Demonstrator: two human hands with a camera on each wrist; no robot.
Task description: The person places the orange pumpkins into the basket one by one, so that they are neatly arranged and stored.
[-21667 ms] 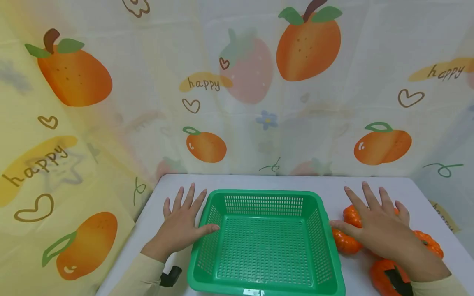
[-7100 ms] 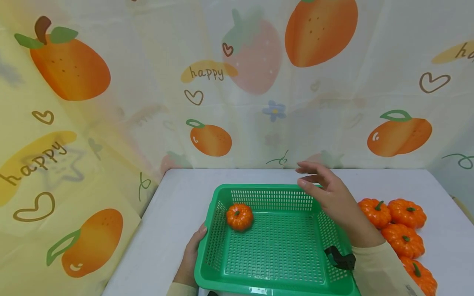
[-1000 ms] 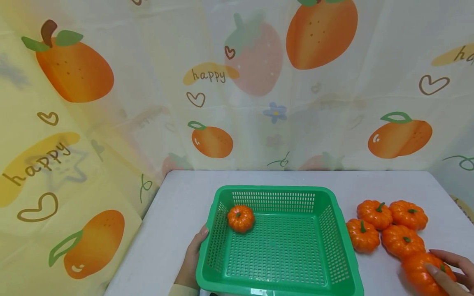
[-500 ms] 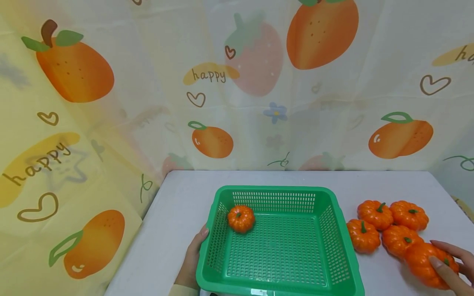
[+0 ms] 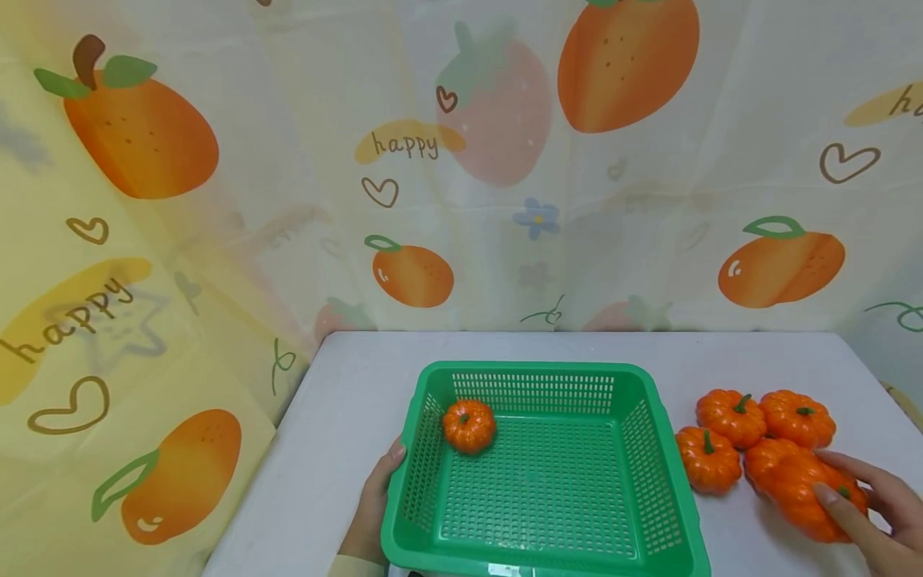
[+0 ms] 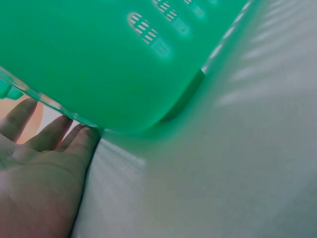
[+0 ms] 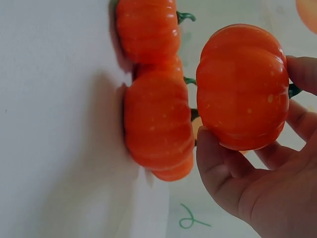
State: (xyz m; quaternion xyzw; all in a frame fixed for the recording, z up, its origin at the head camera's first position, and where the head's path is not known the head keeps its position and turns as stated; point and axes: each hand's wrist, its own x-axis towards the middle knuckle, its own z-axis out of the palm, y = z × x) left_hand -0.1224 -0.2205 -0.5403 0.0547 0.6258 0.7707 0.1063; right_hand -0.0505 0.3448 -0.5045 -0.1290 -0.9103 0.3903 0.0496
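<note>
My right hand [image 5: 883,513] pinches a small orange pumpkin [image 5: 804,501] between thumb and fingers. In the right wrist view this pumpkin [image 7: 242,89] hangs above the table, its green stem turned toward the palm. It partly covers another pumpkin [image 5: 763,458] in the head view. My left hand [image 5: 375,501] rests against the left side of a green plastic basket [image 5: 541,369]. In the left wrist view its fairly straight fingers [image 6: 49,136] touch the underside of the basket's rim. One pumpkin [image 5: 469,427] sits inside the basket, at the back left.
Several pumpkins, among them a left one [image 5: 709,461] close to the basket's right wall and a back one [image 5: 796,418], cluster on the white table [image 5: 303,465]. A fruit-patterned cloth [image 5: 505,264] hangs behind the table and along its left side.
Over the last second my right hand has raised the pumpkin and moved it slightly left. My left hand stays put. Since the oldest frame, a pumpkin has come into the basket.
</note>
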